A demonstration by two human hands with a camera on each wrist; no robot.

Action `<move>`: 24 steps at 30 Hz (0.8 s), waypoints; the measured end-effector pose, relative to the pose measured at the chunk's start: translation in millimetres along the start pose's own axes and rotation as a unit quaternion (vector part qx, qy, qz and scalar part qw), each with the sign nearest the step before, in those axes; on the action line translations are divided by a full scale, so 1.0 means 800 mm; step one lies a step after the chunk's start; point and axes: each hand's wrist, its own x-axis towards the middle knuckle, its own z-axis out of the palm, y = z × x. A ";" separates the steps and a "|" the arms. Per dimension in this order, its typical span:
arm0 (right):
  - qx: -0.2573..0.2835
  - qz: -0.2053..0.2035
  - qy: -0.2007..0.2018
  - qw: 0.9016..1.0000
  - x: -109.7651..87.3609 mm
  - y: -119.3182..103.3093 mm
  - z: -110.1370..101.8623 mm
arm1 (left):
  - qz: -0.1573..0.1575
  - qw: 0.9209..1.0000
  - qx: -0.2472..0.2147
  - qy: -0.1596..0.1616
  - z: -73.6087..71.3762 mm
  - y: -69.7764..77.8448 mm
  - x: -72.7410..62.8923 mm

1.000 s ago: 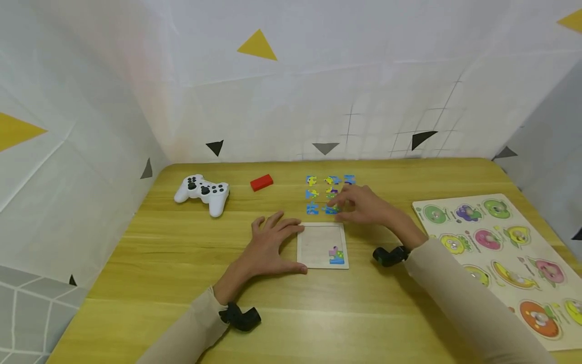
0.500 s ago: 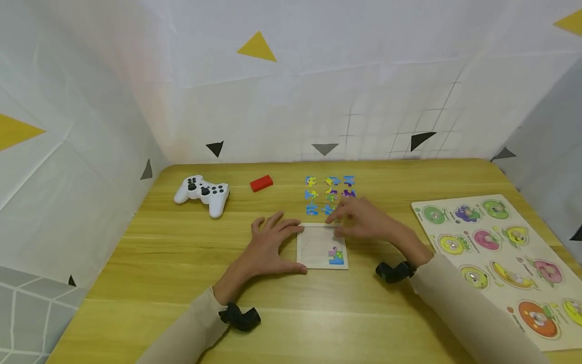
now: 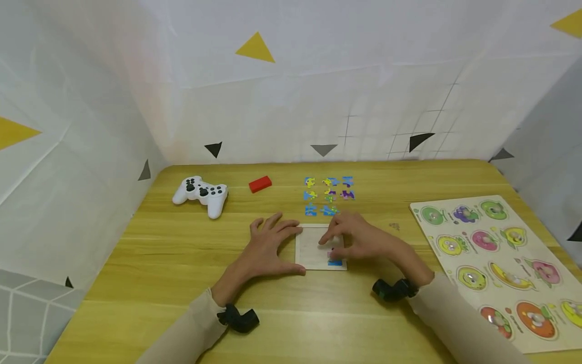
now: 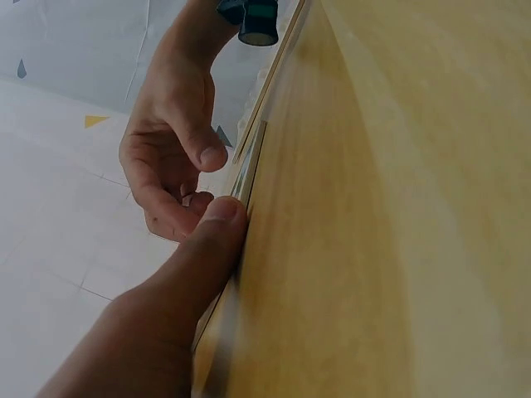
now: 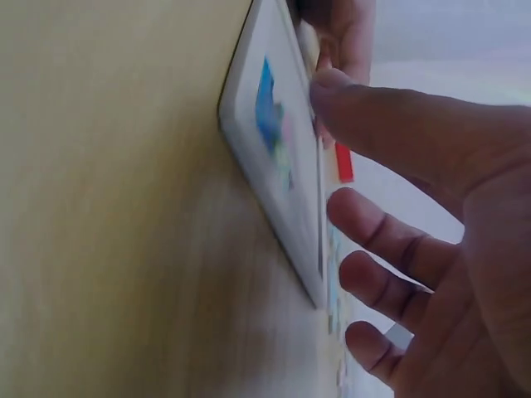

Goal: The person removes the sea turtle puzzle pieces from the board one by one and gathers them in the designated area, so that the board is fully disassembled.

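Observation:
A small square puzzle tray (image 3: 313, 266) lies on the table with a pink, green and blue puzzle piece (image 3: 335, 263) in its lower right corner. My left hand (image 3: 268, 250) holds the tray at its left side, index finger by the upper corner and thumb by the lower one. Over the tray's right half hovers my right hand (image 3: 364, 240), thumb and index finger bent and apart, with no piece visible between them. It partly covers the puzzle piece. Behind the tray, several loose puzzle pieces (image 3: 347, 194) lie in rows on the table.
A white game controller (image 3: 200, 193) and a red block (image 3: 260, 184) sit at the back left. A large fruit puzzle board (image 3: 493, 263) covers the table's right side. White cloth walls (image 3: 282, 111) with coloured triangles stand around the table.
My right hand has moved from beside the loose pieces forward and down over the tray, uncovering those pieces. The left hand has stayed at the tray's left side.

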 end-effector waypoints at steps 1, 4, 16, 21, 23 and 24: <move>-0.004 -0.001 -0.005 1.000 -0.001 -0.002 0.000 | -0.001 1.000 -0.001 -0.001 -0.001 0.000 0.000; -0.018 0.008 -0.020 1.000 -0.002 -0.009 0.000 | -0.002 1.000 -0.005 -0.003 -0.002 0.000 0.000; -0.023 0.034 -0.042 0.998 -0.008 -0.011 0.003 | 0.000 1.000 -0.006 0.007 0.001 -0.001 -0.001; -0.019 0.040 -0.048 0.998 -0.009 -0.012 0.002 | -0.005 1.000 -0.005 0.002 0.001 0.000 -0.001; -0.018 0.043 -0.051 0.998 -0.009 -0.012 0.001 | -0.004 1.000 -0.003 0.001 0.002 0.000 -0.001; -0.017 0.044 -0.051 0.998 -0.009 -0.011 0.001 | -0.003 1.000 -0.003 0.002 0.002 0.000 0.000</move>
